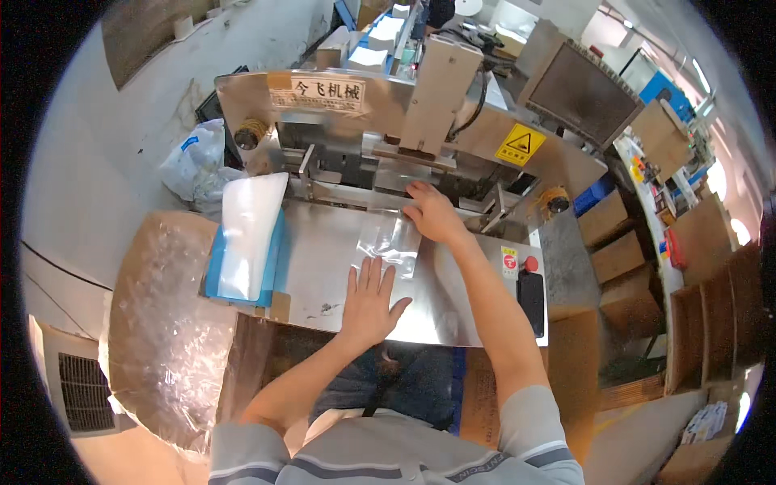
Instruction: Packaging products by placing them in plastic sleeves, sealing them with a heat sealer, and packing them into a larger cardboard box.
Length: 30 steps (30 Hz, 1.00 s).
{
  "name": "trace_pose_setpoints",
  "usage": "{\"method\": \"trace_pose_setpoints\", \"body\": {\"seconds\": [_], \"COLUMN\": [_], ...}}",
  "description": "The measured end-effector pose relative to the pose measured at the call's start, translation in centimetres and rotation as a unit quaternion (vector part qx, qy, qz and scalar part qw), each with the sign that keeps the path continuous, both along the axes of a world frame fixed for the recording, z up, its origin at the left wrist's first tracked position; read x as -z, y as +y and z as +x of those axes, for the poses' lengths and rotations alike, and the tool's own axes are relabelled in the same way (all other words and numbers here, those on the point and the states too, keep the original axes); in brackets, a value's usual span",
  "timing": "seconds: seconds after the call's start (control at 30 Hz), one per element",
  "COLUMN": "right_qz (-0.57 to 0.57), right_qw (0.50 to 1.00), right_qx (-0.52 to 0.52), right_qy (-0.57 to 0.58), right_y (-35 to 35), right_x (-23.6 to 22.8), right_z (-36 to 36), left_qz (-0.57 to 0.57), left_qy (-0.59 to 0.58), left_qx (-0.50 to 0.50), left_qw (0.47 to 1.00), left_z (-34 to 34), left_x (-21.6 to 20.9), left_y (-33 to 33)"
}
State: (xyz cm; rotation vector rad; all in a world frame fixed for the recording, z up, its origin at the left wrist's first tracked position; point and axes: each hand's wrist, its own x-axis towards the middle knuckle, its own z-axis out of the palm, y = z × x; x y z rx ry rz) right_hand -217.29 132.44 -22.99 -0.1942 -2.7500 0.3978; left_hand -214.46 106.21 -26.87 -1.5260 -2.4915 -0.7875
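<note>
A piece of clear plastic film (386,239), perhaps a flat bag, lies on the steel worktop (315,242) with its far end at the machine's slot. My left hand (369,301) is flat on the worktop, fingers spread, fingertips on the film's near edge. My right hand (436,214) reaches to the film's far right corner beside the metal bar (356,196). Its thumb and fingers are apart and seem to rest on the film. Left of the film, a stack of white film sheets (250,234) sits in a blue holder (217,271).
A large carton (121,323) full of clear plastic pieces stands at the left. A black phone (530,303) and a red push button (531,264) are at the worktop's right end. Behind rises the machine's steel panel (380,97). Cardboard boxes (618,259) stand at the right.
</note>
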Motion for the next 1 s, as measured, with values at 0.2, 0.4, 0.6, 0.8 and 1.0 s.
{"method": "trace_pose_setpoints", "body": {"seconds": [0.2,0.4,0.6,0.8,1.0], "right_qz": [-0.017,-0.003,-0.01,0.023,0.046], "right_qw": [0.999,0.999,0.999,0.998,0.996], "right_qx": [-0.018,-0.005,0.034,0.058,0.075], "right_qy": [0.021,0.035,0.01,0.012,-0.028], "right_y": [0.5,0.0,-0.3,-0.2,-0.5], "right_x": [0.1,-0.8,-2.4,-2.8,-4.0], "right_z": [-0.1,-0.1,-0.2,-1.0,-1.6], "left_qz": [0.014,0.027,0.04,0.111,0.16], "left_qy": [0.017,0.027,0.006,0.007,-0.03], "left_qx": [-0.007,-0.014,0.015,-0.022,-0.07], "left_qw": [1.0,0.999,0.999,0.994,0.984], "left_z": [0.3,0.5,0.6,0.5,0.0], "left_x": [-0.2,-0.2,-0.3,-1.0,-0.4], "left_y": [-0.1,-0.2,-0.4,-0.2,-0.6]}}
